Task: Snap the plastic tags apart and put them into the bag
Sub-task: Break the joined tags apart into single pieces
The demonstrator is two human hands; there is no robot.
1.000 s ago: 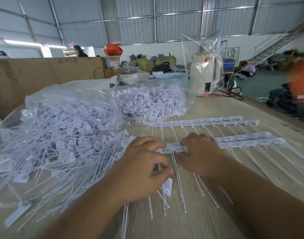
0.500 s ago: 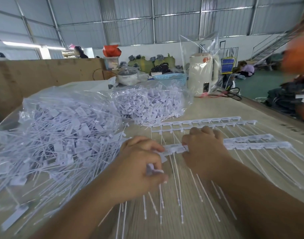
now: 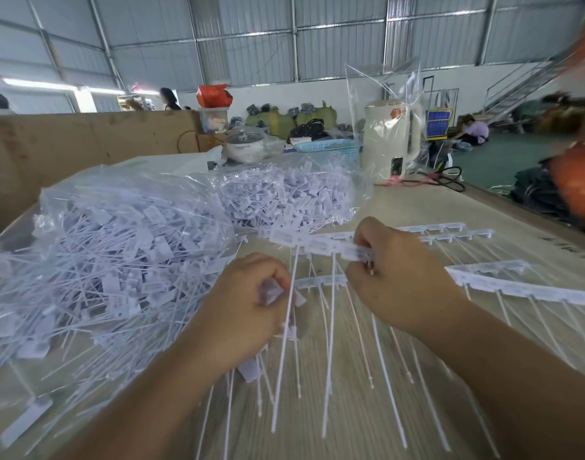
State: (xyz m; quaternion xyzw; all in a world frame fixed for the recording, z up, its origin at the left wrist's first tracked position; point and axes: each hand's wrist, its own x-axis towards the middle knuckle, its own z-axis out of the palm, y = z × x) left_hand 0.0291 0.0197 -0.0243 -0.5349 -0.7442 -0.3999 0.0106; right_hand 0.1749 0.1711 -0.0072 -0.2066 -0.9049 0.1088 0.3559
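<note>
A pale wooden table [image 3: 417, 207] filled the lower two thirds of the frame, running back toward a brown board wall [image 3: 85, 141] at the left. Over the left half lay a large clear bag [image 3: 95, 260] stuffed with loose white tags, its mouth toward the centre; a second clear bag of tags [image 3: 284, 197] sat just behind it, near the middle of the frame. Further back, right of centre, a cream kettle [image 3: 389, 137] stood inside a loose clear wrap, with a blue basket [image 3: 324, 148] and a lidded pot [image 3: 244, 146] to its left.

On the right half of the table lay unbroken strips of tags [image 3: 523, 287], their heads joined in rows and their thin tails trailing toward the lower edge. Another strip showed higher, at the right of centre.

At the centre, the right hand [image 3: 397, 277] was curled around one end of a short strip of joined tags [image 3: 321, 244], lifted off the table, with its long tails hanging down toward the bottom of the frame. The left hand [image 3: 248, 307], lower and just left of centre, was closed around a small bundle of separated tags [image 3: 277, 293], whose tails stuck out below the fist. The two hands were near each other but not touching.
</note>
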